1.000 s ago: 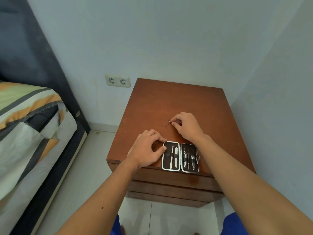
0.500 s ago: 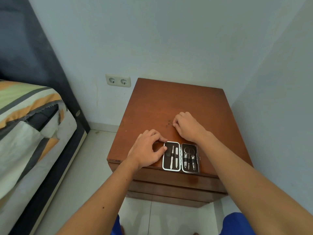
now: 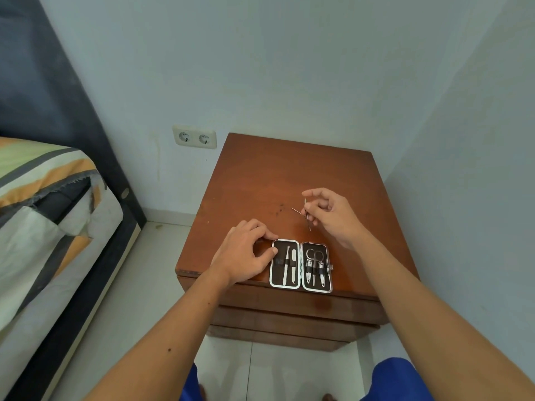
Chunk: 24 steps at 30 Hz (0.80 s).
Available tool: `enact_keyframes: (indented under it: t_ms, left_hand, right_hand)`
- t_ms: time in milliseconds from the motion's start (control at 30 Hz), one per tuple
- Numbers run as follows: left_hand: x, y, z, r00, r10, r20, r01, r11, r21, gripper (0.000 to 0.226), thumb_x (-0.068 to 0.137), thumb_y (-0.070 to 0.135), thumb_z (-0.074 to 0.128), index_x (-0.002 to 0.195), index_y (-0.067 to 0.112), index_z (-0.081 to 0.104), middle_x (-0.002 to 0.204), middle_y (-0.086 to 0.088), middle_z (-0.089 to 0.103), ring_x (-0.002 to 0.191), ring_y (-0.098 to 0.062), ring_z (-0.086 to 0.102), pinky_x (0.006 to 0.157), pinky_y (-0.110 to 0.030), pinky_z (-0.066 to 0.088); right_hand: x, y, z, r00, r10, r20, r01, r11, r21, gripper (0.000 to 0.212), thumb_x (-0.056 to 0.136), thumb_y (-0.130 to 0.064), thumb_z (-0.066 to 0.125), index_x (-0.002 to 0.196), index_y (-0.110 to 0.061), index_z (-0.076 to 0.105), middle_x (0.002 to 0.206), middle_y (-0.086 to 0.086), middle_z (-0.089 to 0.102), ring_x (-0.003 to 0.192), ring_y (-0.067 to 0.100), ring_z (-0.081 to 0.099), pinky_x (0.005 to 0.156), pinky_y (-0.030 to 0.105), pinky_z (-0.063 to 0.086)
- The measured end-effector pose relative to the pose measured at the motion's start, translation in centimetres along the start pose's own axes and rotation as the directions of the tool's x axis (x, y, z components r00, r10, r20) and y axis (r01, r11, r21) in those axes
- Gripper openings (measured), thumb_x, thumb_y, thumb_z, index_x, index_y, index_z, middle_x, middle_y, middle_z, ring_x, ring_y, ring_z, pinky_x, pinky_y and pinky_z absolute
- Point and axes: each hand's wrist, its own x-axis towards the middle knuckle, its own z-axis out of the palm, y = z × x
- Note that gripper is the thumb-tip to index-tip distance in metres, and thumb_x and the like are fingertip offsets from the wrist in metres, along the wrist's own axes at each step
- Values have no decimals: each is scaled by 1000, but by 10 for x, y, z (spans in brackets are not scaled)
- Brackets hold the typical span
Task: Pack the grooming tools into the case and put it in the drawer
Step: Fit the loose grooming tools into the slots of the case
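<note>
My right hand (image 3: 333, 217) pinches a thin metal grooming tool (image 3: 307, 216) between thumb and fingers, lifted clear of the worktop (image 3: 292, 169); half a second ago this hand lay flat down on the wood and the tool was hidden under it. The tool's long axis runs nearly straight away from me, one end toward the wall, the other toward the case. Its shadow shows as a thin line on the wood just left of it. My left hand (image 3: 246, 256) has not moved: its curled fingers press the left rim of the open manicure case (image 3: 301, 266). The case lies flat at the near edge of the worktop, both halves spread side by side, the tools inside strapped lengthwise, pointing toward me and away. I can read no brand or writing anywhere. Left of the worktop a double wall socket (image 3: 194, 136) sits on the wall, and the striped bed (image 3: 43, 215) is further left.
</note>
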Motion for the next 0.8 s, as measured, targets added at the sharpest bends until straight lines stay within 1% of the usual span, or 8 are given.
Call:
enact_keyframes:
  t_ms: [167,267,333,400,467,533,700,800]
  left_hand:
    - [4,3,1,1000,4,-5,-4,1000,-15,21,93,41,71,113,35,72,114,22,59,106,-5,51,100,-35,41]
    - [9,6,0,1000,7,23,-6,999,-41,25,91,41,70,114,35,72,115,23,58,105,-4,49,101,-36,40]
    - [9,6,-2,998,4,66,1,998,-65,36,82,40,67,118,34,72,116,21,57,104,-3,46,101,-37,39]
    - [7,6,-4,993,10,114,-3,998,-62,50,75,43,63,124,34,71,118,19,56,105,-5,45,102,-37,38]
    - [4,7,-5,987,36,154,-31,999,-36,63,73,52,58,132,33,67,122,17,53,111,-9,45,103,-36,37]
    - [2,7,-5,978,57,202,-55,998,-15,73,72,60,57,139,32,62,127,15,50,116,-11,43,106,-35,35]
    - [-11,0,-7,952,69,298,-84,996,39,95,68,81,71,150,37,49,134,17,42,122,-7,36,112,-36,33]
    - [-11,0,-16,961,73,266,-89,995,50,104,62,85,77,151,38,48,132,18,41,121,-8,36,112,-35,33]
  right_hand:
    - [-18,-1,7,1000,7,7,-7,999,39,14,98,-3,68,112,-8,68,90,14,80,71,19,65,66,30,54]
    - [-28,-1,13,999,3,48,-2,1000,-10,13,98,-11,71,110,-12,67,92,8,82,71,17,64,69,31,53]
    - [-35,2,19,997,5,75,0,998,-59,12,97,-19,73,108,-18,68,93,4,83,76,17,71,81,38,57]
    - [-39,6,25,997,4,74,4,994,-105,12,96,-27,74,106,-25,68,92,-1,83,88,20,77,96,49,56]
    - [-40,9,26,999,4,43,3,988,-155,11,95,-31,74,104,-29,69,90,-6,83,93,18,77,102,51,53]
    - [-41,11,26,1000,7,16,-4,984,-176,10,95,-31,74,103,-29,69,88,-9,82,92,18,75,102,49,53]
    - [-47,16,35,1000,2,27,5,974,-227,10,94,-25,77,102,-25,70,85,-9,82,87,20,73,93,38,55]
    - [-40,8,37,998,-29,57,42,970,-240,10,94,-24,77,102,-24,71,83,-9,81,68,2,62,79,27,50]
